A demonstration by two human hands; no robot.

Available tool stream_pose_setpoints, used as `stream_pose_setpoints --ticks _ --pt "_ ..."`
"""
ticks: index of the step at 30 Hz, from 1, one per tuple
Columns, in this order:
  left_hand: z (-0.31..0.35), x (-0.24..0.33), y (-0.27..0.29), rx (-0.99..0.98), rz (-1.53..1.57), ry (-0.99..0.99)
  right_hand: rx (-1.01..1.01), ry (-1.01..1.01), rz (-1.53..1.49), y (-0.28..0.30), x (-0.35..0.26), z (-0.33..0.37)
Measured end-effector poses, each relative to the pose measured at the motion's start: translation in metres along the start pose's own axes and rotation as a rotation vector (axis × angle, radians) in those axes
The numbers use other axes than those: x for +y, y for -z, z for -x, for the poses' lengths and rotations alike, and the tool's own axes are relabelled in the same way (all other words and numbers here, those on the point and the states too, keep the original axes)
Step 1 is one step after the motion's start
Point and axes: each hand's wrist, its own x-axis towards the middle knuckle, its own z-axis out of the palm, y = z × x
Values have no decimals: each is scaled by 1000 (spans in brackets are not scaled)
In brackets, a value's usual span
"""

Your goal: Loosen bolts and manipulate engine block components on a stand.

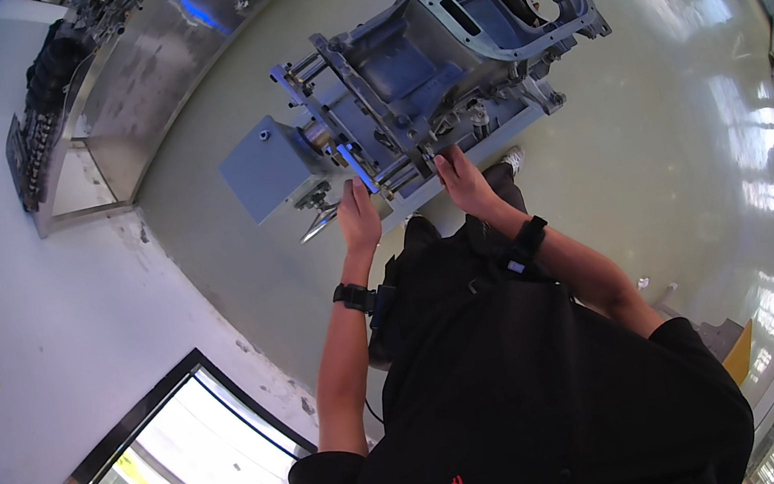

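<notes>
A large grey metal casting (403, 52), like a gearbox housing with an open flanged end, is fixed to a stand frame in front of me. Blue-lit bars (357, 168) and rods join it to a grey box (269, 167) on the left. My left hand (360, 216) is at the near end of these bars, fingers pressed together. To the right, my right hand (467, 184) is closed at the near edge of the frame, below the casting. Whatever lies between the fingers of either hand is too small or hidden to make out.
A crank handle (318, 222) juts from the grey box close to my left hand. At the upper left, a metal bench (145, 88) carries dark engine parts (53, 82). My shoe (514, 159) is beside the stand's near rail. A white wall runs along the left.
</notes>
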Motion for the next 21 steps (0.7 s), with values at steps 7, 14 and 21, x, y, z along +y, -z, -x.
stream_pose_setpoints --ticks 7,14,21 --pt "0 2 -2 -8 -34 36 61 196 124 -5 20 -8" --pt "-2 -8 -3 -13 12 108 35 114 -79 -14 33 -8" --pt "-2 -7 0 -34 25 120 -26 14 -271 -14 21 -3"
